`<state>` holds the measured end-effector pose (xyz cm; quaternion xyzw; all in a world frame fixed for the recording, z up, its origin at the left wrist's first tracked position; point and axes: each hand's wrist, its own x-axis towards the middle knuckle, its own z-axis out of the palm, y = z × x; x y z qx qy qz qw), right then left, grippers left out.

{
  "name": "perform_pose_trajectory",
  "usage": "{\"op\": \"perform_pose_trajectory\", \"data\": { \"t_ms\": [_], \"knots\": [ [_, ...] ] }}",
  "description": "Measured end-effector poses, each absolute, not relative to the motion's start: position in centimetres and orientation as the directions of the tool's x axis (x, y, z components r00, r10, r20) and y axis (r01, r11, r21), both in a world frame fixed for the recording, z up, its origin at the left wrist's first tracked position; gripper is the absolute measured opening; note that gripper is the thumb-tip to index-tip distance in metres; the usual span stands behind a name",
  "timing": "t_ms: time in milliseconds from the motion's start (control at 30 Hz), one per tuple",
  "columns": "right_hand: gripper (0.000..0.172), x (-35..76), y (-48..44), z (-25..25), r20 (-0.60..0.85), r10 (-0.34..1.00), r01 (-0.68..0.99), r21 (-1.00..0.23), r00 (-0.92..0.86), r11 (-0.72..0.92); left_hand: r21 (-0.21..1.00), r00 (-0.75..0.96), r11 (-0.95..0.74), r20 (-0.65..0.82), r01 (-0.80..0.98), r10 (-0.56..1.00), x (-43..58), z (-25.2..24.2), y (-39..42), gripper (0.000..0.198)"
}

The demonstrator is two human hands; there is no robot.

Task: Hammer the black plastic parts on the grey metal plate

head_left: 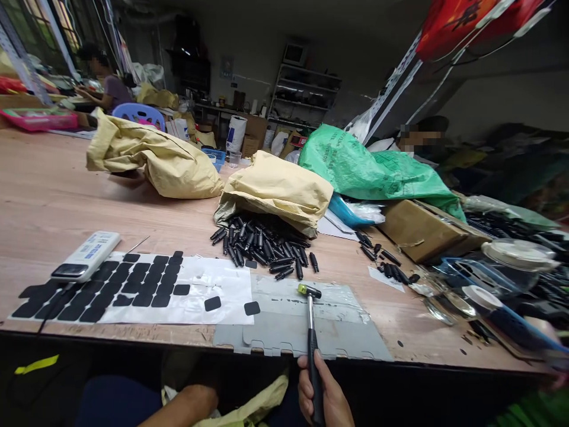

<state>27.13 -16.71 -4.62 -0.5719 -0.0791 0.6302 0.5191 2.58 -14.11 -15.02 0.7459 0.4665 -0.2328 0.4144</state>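
My right hand (326, 388) is closed around the black handle of a small mallet (311, 320), held upright at the table's front edge. Its head has one yellow-green face and a dark one, over a grey mat (311, 341) with a clear sheet on it. Low in the view, beneath the table edge, my left hand (202, 396) shows only around the wrist, near a yellowish bag (253, 406); its fingers are hidden. Behind the mat lies a heap of black tube-like parts (262, 240). Left of it, black rounded-square pieces (153, 279) cover a white sheet (222, 267).
A white handheld device (89, 255) rests on the left of the sheet. Two tan sacks (275, 187) and a green sack (368, 166) lie behind the heap. A cardboard box (427, 228) and lidded jars (515, 261) crowd the right. Two people sit farther back.
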Motion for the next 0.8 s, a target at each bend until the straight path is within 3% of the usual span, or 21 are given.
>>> {"op": "perform_pose_trajectory", "data": {
  "t_ms": [67,100,167,267,367,500,567,667,800],
  "knots": [
    [0.058,27.2,-16.8,-4.6,-0.637,0.746,-0.56,-0.696,0.194,-0.449,0.334,0.366,-0.159,-0.767,0.929,0.527,3.1,-12.6,-13.9,0.034],
    [0.057,27.2,-16.8,-4.6,-0.634,0.748,-0.558,-0.699,0.194,-0.447,0.356,0.388,-0.169,-0.743,0.919,0.545,3.6,-10.9,-13.9,0.034],
    [0.057,27.2,-16.8,-4.7,-0.63,0.753,-0.555,-0.702,0.19,-0.446,0.504,0.578,-0.298,-0.602,0.81,0.551,4.8,-6.9,-13.5,0.031],
    [0.058,27.2,-16.8,-4.8,-0.627,0.755,-0.542,-0.708,0.191,-0.452,0.68,0.836,-0.502,-0.339,0.535,0.431,6.5,-0.8,-12.1,0.021],
    [0.06,27.3,-16.7,-4.8,-0.619,0.761,-0.529,-0.72,0.196,-0.449,0.739,0.867,-0.556,-0.076,0.381,0.493,7.0,3.1,-8.8,0.02],
    [0.06,27.2,-16.7,-4.9,-0.617,0.761,-0.526,-0.723,0.2,-0.448,0.697,0.532,-0.464,0.138,0.547,0.835,6.9,4.3,-2.6,0.023],
    [0.06,27.0,-16.7,-4.9,-0.618,0.757,-0.525,-0.726,0.213,-0.444,0.694,0.403,-0.425,0.207,0.582,0.891,7.7,4.2,0.0,0.025],
    [0.062,27.0,-16.6,-5.2,-0.624,0.749,-0.528,-0.723,0.222,-0.445,0.659,0.443,-0.491,0.257,0.57,0.859,10.9,4.7,2.3,0.027],
    [0.063,27.5,-16.6,-6.0,-0.612,0.771,-0.552,-0.71,0.176,-0.438,0.476,0.623,-0.668,0.278,0.572,0.731,17.5,5.5,4.4,0.034]
  ]
}}
